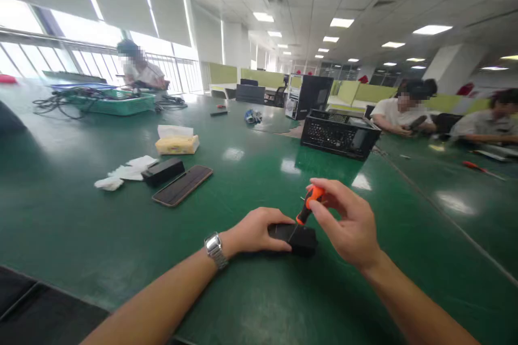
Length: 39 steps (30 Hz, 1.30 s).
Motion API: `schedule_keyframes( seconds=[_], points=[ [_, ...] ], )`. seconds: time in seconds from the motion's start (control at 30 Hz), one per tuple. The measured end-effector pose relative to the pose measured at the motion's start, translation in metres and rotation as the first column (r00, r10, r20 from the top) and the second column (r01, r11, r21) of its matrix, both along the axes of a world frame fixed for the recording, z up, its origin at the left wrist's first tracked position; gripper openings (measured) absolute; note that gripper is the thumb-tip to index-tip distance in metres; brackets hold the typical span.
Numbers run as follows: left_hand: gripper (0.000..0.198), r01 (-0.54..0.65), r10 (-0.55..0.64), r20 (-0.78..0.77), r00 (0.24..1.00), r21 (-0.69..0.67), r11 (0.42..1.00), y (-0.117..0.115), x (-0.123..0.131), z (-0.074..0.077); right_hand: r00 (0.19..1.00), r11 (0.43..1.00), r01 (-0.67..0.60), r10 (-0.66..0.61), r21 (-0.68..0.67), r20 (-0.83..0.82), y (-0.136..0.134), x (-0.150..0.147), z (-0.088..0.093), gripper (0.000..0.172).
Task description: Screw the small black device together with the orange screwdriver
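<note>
Screwdriver (312, 201), pinched tilted by the right hand (353, 221) at lower centre, could skid toward the left hand (254, 230) clasping the black block (305, 241) if pushed off-axis.

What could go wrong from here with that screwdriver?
The screwdriver slants down towards the left hand, so its tip might slip into that hand, which holds the black block. The pinch of the right hand could let the screwdriver twist loose. The block could also slide on the glossy green table.
</note>
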<state>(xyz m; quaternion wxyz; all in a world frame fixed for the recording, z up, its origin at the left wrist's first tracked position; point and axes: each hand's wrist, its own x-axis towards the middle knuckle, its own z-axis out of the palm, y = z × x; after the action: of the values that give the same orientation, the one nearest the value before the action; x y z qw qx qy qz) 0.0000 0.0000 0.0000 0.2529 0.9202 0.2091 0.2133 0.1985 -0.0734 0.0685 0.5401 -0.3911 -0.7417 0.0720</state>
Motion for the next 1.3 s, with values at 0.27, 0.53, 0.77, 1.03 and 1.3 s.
schedule_keyframes(
  seconds=[0.27, 0.53, 0.77, 1.03, 1.3],
  points=[
    [0.050, -0.004, 0.004, -0.009, 1.000, -0.004, 1.000, 0.0019, 0.0027, 0.0004, 1.000, 0.997, -0.010, 0.010, 0.077, 0.003, -0.0069, 0.0041, 0.0075, 0.037],
    [0.049, -0.006, 0.006, -0.008, 1.000, -0.006, 1.000, 0.0009, 0.0016, 0.0027, 0.999, 0.995, -0.032, 0.031, 0.091, 0.011, -0.0068, 0.0028, 0.0051, 0.037],
    [0.048, 0.000, 0.000, -0.011, 1.000, -0.005, 1.000, 0.0015, 0.0017, 0.0025, 0.999, 0.995, -0.047, 0.047, 0.085, 0.012, -0.0061, 0.0012, 0.0045, 0.036],
    [0.048, -0.015, 0.015, -0.014, 1.000, 0.002, 1.000, 0.0014, 0.0022, 0.0019, 0.999, 0.990, -0.037, 0.033, 0.138, 0.032, -0.0091, 0.0005, 0.0097, 0.026],
    [0.048, -0.021, 0.021, 0.002, 1.000, -0.031, 0.999, 0.0002, 0.0022, 0.0033, 0.995, 0.994, -0.095, 0.095, 0.050, 0.002, -0.0119, -0.0017, 0.0100, 0.023]
  ],
)
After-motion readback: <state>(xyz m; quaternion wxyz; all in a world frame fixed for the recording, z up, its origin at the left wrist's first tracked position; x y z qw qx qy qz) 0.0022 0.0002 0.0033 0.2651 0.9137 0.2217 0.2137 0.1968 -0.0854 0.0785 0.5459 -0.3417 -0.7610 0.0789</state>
